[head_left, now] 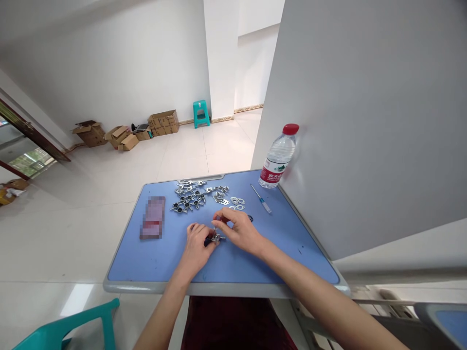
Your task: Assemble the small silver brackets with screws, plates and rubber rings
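Near the front middle of the blue-topped table point(168, 267), my left hand point(197, 245) is closed around a small silvery metal fitting point(216, 238) and steadies it on the surface. My right hand point(239, 229) pinches a red-handled screwdriver point(218, 218), mostly covered by my fingers, with its thin shaft pointing down at the fitting. Where the tip meets the part is too small to make out. Beyond my hands lie several metal fittings with round black centres point(188, 201) and several flat metal plates with holes point(238, 201). A dark ring-like piece point(250, 218) shows just behind my right hand.
A blue-and-clear screwdriver point(263, 201) lies at the right. A large red-capped water bottle point(279, 158) stands at the back right corner against a grey panel point(365, 121). At the left lies a blurred purplish rectangular object point(153, 216). Cardboard boxes point(163, 123) and a teal stool point(201, 114) stand by the wall.
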Demonstrator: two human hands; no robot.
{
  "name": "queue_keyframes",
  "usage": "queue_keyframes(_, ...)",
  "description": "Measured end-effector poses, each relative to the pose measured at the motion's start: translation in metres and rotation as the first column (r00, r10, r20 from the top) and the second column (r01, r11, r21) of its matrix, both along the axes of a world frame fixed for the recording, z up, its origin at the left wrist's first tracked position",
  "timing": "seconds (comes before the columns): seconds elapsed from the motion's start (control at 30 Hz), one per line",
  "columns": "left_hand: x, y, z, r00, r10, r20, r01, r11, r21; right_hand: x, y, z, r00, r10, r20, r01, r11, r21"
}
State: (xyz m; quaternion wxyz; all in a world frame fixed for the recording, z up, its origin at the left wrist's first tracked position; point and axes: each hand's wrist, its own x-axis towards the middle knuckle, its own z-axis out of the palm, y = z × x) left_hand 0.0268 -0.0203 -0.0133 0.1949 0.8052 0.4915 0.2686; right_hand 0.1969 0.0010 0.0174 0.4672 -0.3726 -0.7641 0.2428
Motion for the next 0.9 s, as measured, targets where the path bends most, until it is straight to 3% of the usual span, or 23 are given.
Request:
queue_keyframes(0.27,-0.0006,0.0021,-0.0028,1.0,0.01,-0.027,-0.009,1.0,0.015,0.0039,-0.002,0.007,0.991,0.129,0.045,-0.131,0.991,0.034)
queue_keyframes(0.9,0.0,0.0021,-0.0027,0.999,0.014,-0.041,-0.013,1.0,0.026,0.003,-0.003,0.0081,0.987,0.151,0.059,-0.153,0.988,0.028)
